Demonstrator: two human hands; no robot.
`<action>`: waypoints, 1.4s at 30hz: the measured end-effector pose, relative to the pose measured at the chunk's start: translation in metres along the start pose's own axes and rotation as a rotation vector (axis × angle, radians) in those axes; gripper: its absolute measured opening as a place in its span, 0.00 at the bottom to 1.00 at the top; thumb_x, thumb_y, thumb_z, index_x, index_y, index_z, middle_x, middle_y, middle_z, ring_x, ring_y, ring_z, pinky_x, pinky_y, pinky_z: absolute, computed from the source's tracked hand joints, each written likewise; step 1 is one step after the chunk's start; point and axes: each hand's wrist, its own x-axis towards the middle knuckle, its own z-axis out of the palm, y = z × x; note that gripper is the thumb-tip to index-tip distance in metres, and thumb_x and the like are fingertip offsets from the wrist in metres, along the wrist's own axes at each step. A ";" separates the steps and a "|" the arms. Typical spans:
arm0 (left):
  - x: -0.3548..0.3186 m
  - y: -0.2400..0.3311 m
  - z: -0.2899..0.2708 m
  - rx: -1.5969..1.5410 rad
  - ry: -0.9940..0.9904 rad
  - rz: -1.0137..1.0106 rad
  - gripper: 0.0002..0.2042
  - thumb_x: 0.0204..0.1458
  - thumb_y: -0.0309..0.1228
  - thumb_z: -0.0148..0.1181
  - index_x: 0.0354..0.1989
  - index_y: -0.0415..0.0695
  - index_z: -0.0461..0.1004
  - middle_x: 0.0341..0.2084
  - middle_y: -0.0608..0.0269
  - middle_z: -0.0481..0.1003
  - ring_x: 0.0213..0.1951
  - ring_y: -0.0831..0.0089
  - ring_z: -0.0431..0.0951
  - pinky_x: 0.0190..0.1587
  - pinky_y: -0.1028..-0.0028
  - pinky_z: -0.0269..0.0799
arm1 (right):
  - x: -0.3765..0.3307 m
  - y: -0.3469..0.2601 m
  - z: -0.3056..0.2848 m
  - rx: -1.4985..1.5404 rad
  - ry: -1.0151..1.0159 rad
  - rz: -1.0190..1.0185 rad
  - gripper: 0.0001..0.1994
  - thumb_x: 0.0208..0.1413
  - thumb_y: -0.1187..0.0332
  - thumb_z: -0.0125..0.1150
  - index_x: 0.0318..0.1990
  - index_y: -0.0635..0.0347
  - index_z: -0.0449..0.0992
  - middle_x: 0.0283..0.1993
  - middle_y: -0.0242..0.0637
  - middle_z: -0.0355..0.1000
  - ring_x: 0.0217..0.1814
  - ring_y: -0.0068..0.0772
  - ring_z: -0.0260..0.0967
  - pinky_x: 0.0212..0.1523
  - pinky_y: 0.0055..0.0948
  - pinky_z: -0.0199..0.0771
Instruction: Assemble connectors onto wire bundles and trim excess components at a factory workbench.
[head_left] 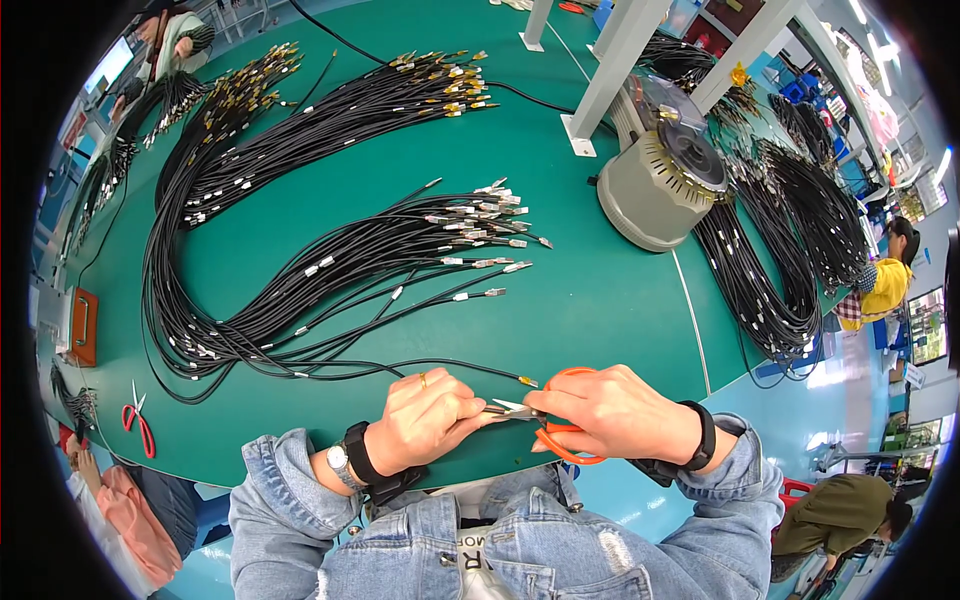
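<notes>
My left hand (425, 415) is closed, pinching a thin black cable end (492, 408) between thumb and fingertips near the table's front edge. Fingers of my right hand (615, 405) are wrapped round orange-handled scissors (580, 460), whose blades point left and meet the cable end. Whether the blades touch the cable itself I cannot tell. Just beyond both hands, another black cable (450, 362) lies with its yellowish tip close to the scissors. A bundle of black cables (330, 265) with silvery connector ends curves across the green table (600, 320).
A second cable bundle (330, 115) with yellowish ends lies farther back. Red-handled scissors (148, 430) rest at left, near an orange-brown box (83, 327). A grey round machine (655, 190) stands right beside white posts (610, 75). More cables (770, 270) lie beyond it; several people work around.
</notes>
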 end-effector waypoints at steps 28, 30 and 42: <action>0.052 -0.016 -0.002 -0.001 0.093 -0.251 0.17 0.41 0.14 0.61 0.40 0.45 0.75 0.16 0.66 0.66 0.15 0.78 0.64 0.16 0.78 0.58 | 0.021 0.062 0.012 -0.098 0.710 0.369 0.14 0.50 0.74 0.57 0.46 0.63 0.69 0.39 0.43 0.70 0.41 0.39 0.69 0.44 0.30 0.69; 0.056 -0.017 0.000 0.022 0.096 -0.230 0.17 0.41 0.14 0.61 0.41 0.45 0.75 0.15 0.66 0.65 0.15 0.78 0.63 0.16 0.78 0.57 | 0.034 0.043 0.028 0.769 0.700 0.366 0.13 0.52 0.73 0.57 0.45 0.63 0.69 0.42 0.36 0.70 0.44 0.29 0.68 0.47 0.27 0.67; 0.060 -0.018 0.003 0.005 0.120 -0.304 0.16 0.44 0.15 0.59 0.43 0.44 0.76 0.14 0.66 0.63 0.15 0.77 0.62 0.17 0.78 0.56 | 0.066 0.020 0.048 1.113 0.854 0.208 0.06 0.53 0.74 0.57 0.37 0.64 0.70 0.38 0.29 0.66 0.40 0.18 0.63 0.43 0.20 0.63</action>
